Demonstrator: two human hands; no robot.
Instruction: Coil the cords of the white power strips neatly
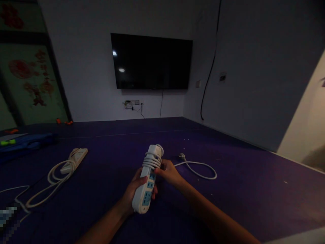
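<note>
Held thing: a long white plastic power strip with blue sockets (148, 184), raised above the purple floor (241, 176), its far end tilted up and away.
Left hand (134, 191): grip wrapped around the strip's lower half from the left and beneath, thumb on its edge.
Right hand (169, 172): grip pinching the white cord (151, 162) just beside the turns already wound around the strip's upper end.
Loose cord: the rest of it (200, 169) lies in a curve on the floor to the right and ends at a white plug (181, 156).
Left of the floor: a second, cream power strip (77, 156) with its pale cable loosely looped (54, 178), well apart from the hands.
Wall ahead: a dark flat television (152, 61) with a row of wall sockets (133, 102) below it.
</note>
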